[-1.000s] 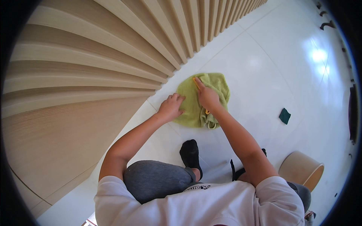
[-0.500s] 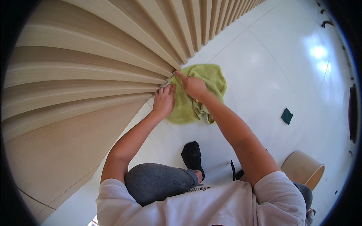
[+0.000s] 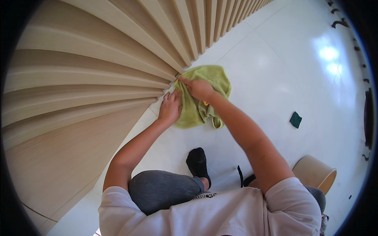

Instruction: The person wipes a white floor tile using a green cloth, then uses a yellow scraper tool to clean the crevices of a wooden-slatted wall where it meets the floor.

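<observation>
A crumpled yellow-green towel (image 3: 189, 114) lies on the white floor against the foot of the wooden slats (image 3: 173, 72). My right hand (image 3: 200, 89) bears down on the towel with the index finger stretched toward a slat's lower end. Its other fingers are curled into the fabric, partly hidden from above. Beside it, my left hand (image 3: 170, 108) wears a ring and rests along the towel's left edge, fingers extended and slightly apart. Folds in the towel run toward my right fingertip.
A small dark green pad (image 3: 295, 120) lies on the floor to the right. Nearer me on that side is a beige round-walled object (image 3: 314, 173). My black-socked foot (image 3: 198, 162) is planted just below the towel. The slatted panel borders the left side.
My left fingers have drawn back a little from the slat ends onto the towel. My right index finger now presses towel fabric at the slat foot. The whole view has shifted slightly.
</observation>
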Demonstrator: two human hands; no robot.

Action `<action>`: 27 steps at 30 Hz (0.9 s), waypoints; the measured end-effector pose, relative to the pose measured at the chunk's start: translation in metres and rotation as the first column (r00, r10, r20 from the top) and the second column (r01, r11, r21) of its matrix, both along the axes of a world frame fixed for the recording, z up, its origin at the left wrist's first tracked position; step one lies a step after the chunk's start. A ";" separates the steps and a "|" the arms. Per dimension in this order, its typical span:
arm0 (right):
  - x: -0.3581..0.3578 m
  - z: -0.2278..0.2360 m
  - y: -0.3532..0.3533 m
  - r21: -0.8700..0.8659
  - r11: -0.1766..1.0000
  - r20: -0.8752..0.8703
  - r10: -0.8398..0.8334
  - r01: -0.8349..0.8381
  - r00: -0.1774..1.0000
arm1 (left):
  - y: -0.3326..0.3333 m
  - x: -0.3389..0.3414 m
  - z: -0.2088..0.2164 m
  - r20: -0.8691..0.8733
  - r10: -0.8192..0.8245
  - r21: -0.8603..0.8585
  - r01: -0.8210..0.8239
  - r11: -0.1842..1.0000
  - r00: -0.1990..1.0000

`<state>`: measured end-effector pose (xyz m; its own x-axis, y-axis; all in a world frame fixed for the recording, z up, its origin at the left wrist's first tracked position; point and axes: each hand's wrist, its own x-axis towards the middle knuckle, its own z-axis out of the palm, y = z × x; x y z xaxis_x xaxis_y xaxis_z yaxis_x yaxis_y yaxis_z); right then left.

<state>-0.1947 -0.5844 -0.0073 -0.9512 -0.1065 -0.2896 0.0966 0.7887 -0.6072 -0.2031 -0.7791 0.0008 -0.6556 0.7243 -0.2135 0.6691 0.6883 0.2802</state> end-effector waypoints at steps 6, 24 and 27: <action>0.021 -0.001 0.003 0.041 0.997 -0.003 0.063 -0.062 0.998 | -0.007 0.017 -0.001 0.068 -0.075 -0.019 0.076 0.997 0.995; 0.017 0.006 -0.002 0.093 0.995 -0.002 -0.046 0.046 0.999 | 0.003 0.009 -0.001 -0.137 -0.172 -0.001 0.174 0.985 0.976; 0.004 0.005 -0.010 0.109 0.988 0.027 -0.113 0.109 0.993 | 0.010 0.001 0.002 -0.148 -0.172 -0.002 0.173 0.985 0.974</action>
<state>-0.1902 -0.5946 -0.0019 -0.9451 0.0327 -0.3253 0.2059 0.8323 -0.5146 -0.2025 -0.7688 0.0031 -0.5443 0.8309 -0.1152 0.8120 0.5564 0.1765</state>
